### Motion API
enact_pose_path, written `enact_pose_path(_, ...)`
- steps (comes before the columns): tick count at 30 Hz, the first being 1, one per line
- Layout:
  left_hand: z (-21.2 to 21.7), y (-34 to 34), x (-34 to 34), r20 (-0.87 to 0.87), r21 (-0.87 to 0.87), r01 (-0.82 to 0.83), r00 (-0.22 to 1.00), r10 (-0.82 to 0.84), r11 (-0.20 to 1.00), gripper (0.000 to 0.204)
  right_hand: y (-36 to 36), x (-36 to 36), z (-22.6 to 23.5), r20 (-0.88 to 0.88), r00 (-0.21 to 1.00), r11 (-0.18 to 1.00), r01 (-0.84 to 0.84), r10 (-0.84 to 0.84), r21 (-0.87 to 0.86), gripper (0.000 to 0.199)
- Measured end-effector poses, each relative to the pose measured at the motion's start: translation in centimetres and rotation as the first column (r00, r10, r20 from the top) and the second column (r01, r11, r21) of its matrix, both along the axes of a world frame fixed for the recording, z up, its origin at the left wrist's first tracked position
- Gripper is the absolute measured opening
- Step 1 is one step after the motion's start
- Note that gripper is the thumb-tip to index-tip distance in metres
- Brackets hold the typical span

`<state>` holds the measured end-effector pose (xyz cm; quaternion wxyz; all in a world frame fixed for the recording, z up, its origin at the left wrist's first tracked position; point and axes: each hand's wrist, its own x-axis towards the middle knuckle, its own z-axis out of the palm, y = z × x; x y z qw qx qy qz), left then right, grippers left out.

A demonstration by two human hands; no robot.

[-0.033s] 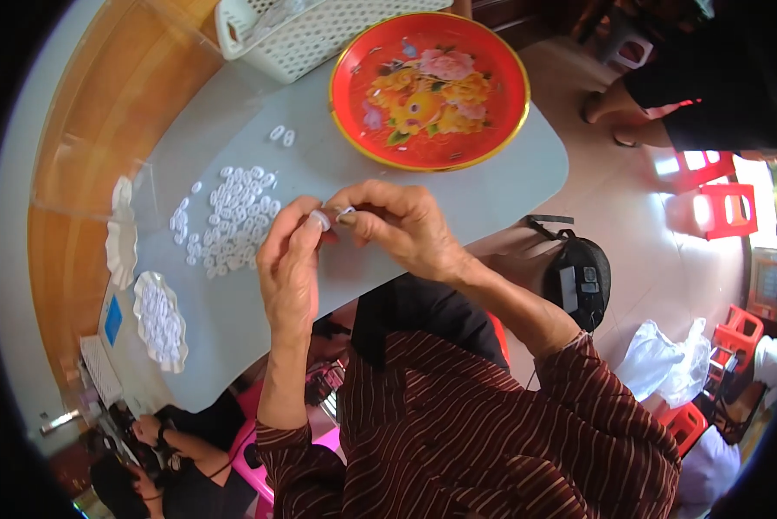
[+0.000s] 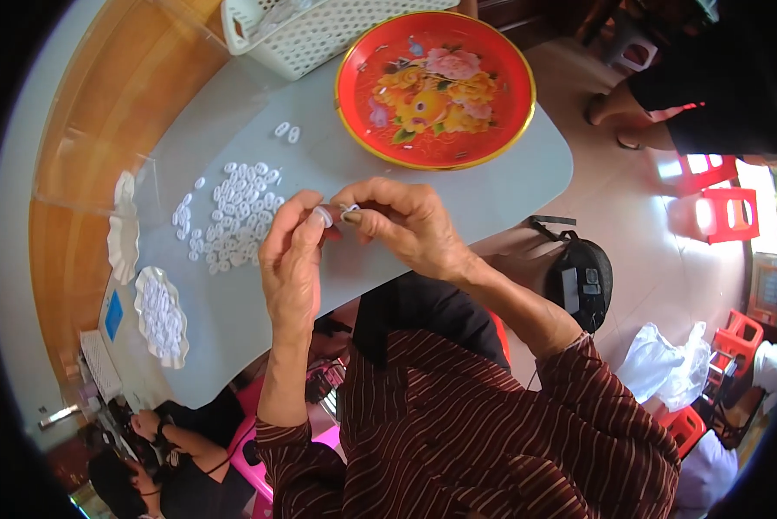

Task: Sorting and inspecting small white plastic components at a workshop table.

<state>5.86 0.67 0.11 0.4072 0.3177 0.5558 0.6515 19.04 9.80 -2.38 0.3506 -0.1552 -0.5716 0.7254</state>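
Above the table's near edge, my left hand (image 2: 292,259) pinches a small white oval piece (image 2: 323,216) between thumb and fingers. Close beside it, my right hand (image 2: 413,227) is closed in a pinch on another tiny white piece (image 2: 349,210), which looks like a thin loop. A narrow gap separates the two pieces. Beyond my left hand, many flat white oval pieces with holes (image 2: 237,208) lie spread on the grey table (image 2: 233,333). Two more white ovals (image 2: 287,131) lie apart, toward the tray. My fingers partly cover what they hold.
A round red tray with a flower print (image 2: 514,95) and a white perforated basket (image 2: 319,39) stand at the far side. Scalloped white dishes, one heaped with white pieces (image 2: 162,318), line the left. A black backpack (image 2: 583,281) is at right. Other people (image 2: 189,463) are nearby.
The scene sits very slightly further right in the picture. The loop-like piece at my right fingertips shows a little more; both hands otherwise keep their pose.
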Motion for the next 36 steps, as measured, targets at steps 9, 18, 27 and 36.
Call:
enact_pose_path(9,0.1,0.0,-1.7,-0.224,-0.036,0.061,0.972,-0.067,0.998,0.017,-0.2,0.3,0.1,0.080,0.994,0.997,-0.074,0.073,0.002,0.028)
enact_pose_path(18,0.7,0.5,-1.0,-0.269,-0.088,0.069,0.959,-0.090,0.994,0.021,0.0,0.2,-0.2,0.062,0.998,1.000,-0.017,0.018,-0.013,0.028)
enact_pose_path(27,1.3,0.2,-0.4,-0.341,-0.126,0.022,0.938,-0.064,0.992,0.018,-0.1,0.2,-0.1,0.042,0.998,0.999,-0.038,0.039,-0.032,0.029)
enact_pose_path(36,1.1,-0.5,-0.7,-0.499,-0.158,0.032,0.860,-0.108,0.987,0.019,0.0,0.1,-0.4,0.015,0.998,0.998,-0.060,0.060,0.020,0.023)
